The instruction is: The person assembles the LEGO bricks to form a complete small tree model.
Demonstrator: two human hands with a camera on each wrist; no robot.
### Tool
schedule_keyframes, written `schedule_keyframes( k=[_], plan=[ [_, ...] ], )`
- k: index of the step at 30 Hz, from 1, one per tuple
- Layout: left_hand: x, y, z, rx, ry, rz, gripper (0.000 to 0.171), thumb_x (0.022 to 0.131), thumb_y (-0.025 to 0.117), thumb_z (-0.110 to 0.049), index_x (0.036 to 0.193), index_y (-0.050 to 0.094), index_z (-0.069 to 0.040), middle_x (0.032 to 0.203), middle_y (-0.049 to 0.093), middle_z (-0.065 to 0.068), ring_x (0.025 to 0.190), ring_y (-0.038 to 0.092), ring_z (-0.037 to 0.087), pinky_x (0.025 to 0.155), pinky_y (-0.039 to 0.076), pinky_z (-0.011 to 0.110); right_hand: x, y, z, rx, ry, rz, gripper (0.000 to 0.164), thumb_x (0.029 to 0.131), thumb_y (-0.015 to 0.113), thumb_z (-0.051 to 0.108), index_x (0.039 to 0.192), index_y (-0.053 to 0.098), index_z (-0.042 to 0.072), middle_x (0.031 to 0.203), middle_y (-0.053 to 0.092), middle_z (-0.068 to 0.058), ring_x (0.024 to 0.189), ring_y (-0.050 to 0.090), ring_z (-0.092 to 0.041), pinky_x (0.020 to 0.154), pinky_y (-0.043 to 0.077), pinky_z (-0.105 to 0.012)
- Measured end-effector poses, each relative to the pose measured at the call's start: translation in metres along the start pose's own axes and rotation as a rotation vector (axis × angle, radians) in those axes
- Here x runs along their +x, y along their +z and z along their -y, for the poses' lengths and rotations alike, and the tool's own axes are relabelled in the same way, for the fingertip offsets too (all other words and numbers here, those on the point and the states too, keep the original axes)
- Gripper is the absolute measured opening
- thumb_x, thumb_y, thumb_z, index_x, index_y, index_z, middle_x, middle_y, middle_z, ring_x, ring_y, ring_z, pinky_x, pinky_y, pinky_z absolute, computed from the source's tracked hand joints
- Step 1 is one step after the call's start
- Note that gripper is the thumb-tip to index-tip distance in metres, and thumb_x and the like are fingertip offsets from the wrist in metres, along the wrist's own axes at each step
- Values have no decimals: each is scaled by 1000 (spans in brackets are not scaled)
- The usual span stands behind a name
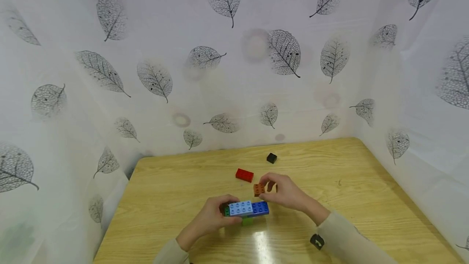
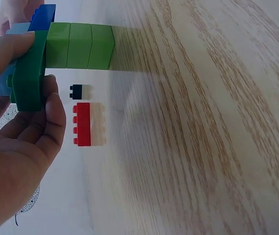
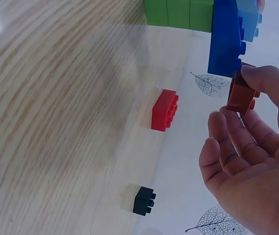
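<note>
My left hand (image 1: 214, 214) grips the left end of a toy brick structure, thumb and fingers around its dark green brick (image 2: 30, 73). Under the structure's middle is a column of light green bricks (image 2: 80, 46), standing on the table. A light blue brick (image 1: 240, 208) lies across the top, between the dark green brick and a dark blue brick (image 1: 261, 208). My right hand (image 1: 286, 192) pinches a small orange-brown brick (image 3: 241, 93) between thumb and fingertips, close beside the dark blue brick's end. Its other fingers are spread in the right wrist view.
On the wooden table (image 1: 176, 178), a red brick (image 1: 244, 175) lies just beyond the hands. Farther back is a small black brick (image 1: 271, 158). A pale curtain with a leaf print (image 1: 234, 84) surrounds the table's back and sides.
</note>
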State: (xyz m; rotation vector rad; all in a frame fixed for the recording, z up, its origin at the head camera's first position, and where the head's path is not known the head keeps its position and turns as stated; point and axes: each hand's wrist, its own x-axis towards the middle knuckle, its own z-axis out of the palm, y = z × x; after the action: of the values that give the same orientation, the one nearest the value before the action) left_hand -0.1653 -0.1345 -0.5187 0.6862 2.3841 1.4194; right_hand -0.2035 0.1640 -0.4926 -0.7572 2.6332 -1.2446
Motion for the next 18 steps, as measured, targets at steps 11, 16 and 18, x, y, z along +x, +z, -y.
schedule_keyframes(
  k=[11,16,18],
  plan=[
    [1,0,0,-4,2,1,38,91,85,-32,126,72,-22,119,74,-2,97,64,8,83,52,23,-10,1,11,37,6,66,31,93,81,33,119,69,23,108,69,8,98,61,-18,76,48,-26],
    [1,0,0,-2,1,-1,39,91,85,-31,126,72,-21,119,73,-2,97,64,8,82,52,23,-13,3,14,51,15,96,29,93,81,32,118,69,23,107,69,9,98,62,-20,76,47,-26],
    [1,0,-1,-1,-3,-2,39,90,85,-31,126,72,-21,118,73,-2,97,64,8,82,52,23,-14,3,14,55,8,103,30,92,81,32,118,69,22,106,69,9,98,62,-23,76,47,-26]
  ],
)
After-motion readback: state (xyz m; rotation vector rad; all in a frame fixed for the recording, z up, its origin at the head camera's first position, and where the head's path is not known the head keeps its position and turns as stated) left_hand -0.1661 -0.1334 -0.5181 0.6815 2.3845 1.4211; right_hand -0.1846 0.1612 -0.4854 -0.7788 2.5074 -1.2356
